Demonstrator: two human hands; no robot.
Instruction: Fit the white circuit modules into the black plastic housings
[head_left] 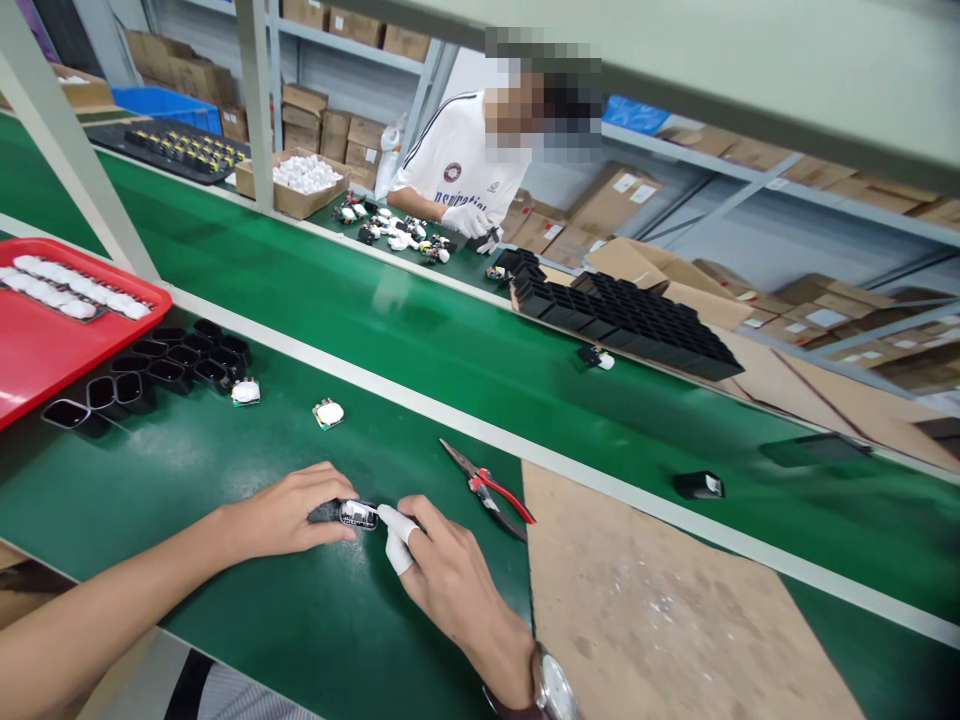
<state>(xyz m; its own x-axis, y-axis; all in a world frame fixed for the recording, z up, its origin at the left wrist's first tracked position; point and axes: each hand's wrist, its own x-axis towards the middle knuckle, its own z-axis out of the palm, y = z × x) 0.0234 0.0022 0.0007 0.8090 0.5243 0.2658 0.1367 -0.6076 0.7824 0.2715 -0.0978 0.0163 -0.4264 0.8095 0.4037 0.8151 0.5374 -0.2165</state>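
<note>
Currently, grip of left hand (304, 506) clasps black housing (345, 513) over green surface (289, 620); long axis sideways, open end toward right hand (448, 570), fingertips (397, 522) at rim; right closure indeterminable.

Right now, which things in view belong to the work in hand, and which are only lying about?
Belongs, it seems:
black case in the left hand, right hand at its opening
open black cases
white-topped boards
red tray of similar pieces

Probably just lying about:
pliers
cardboard sheet
</note>
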